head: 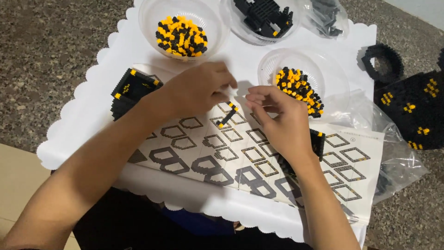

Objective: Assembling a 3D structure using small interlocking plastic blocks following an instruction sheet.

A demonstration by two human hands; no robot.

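My left hand [196,88] pinches a thin strip of black and yellow micro bricks [227,115] that hangs down over the instruction sheet [351,166]. My right hand [282,118] is close beside it, fingers curled together near the strip's top end; whether it holds a small piece I cannot tell. A clear bowl of yellow and black bricks [182,37] lies just beyond my left hand. A second clear bowl of the same bricks [298,83] sits just past my right hand.
A black built block with yellow spots [132,90] rests left of the sheet. Another bowl with black pieces [266,16] stands at the back. A large black built section [416,109] and clear plastic bags [393,148] lie right. The white scalloped table [83,120] stands on speckled floor.
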